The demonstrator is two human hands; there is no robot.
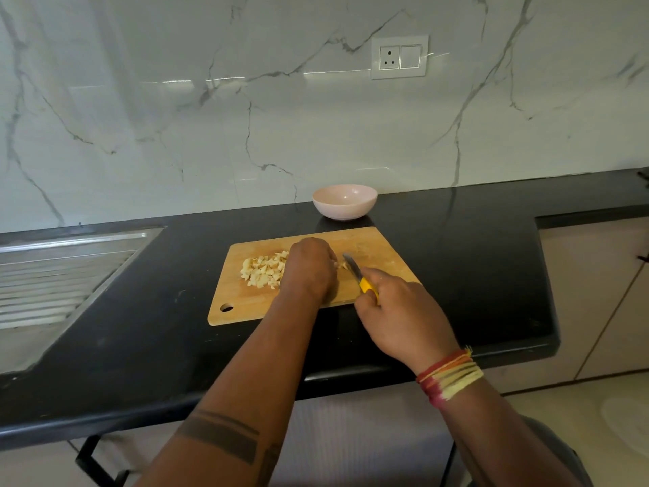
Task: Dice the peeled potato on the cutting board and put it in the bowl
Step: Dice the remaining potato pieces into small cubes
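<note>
The dicing looks nearly finished. The right hand (393,311) has its grip wrapped round the yellow handle of a small knife (358,275), whose blade angles up and away from that grip toward the middle of the wooden cutting board (379,247). Just beyond the blade tip, the left hand (310,267) lies knuckles up, its fingers curled down over what seems to be the last piece of potato; only a pale scrap (341,265) shows between that hand and the blade, so I cannot tell how much is left under the fingers or exactly how they pinch it. On the far side of the left hand from the knife sits the heap of diced potato (263,270), a loose pile of small pale cubes on the board's left half. The pink bowl (345,202) stands on the black counter (474,247) just past the board's far edge, ahead of both hands, and it appears to hold nothing yet, though its inside is only partly visible. So the cutting is in its last strokes and the transfer has not begun. As I judge it, the next move calls for a few short cuts with the fingertips tucked back from the edge, since the remnant is small and the blade sits close to the knuckles. After that the cubes need gathering, likely by scooping or tipping the board over the bowl.
</note>
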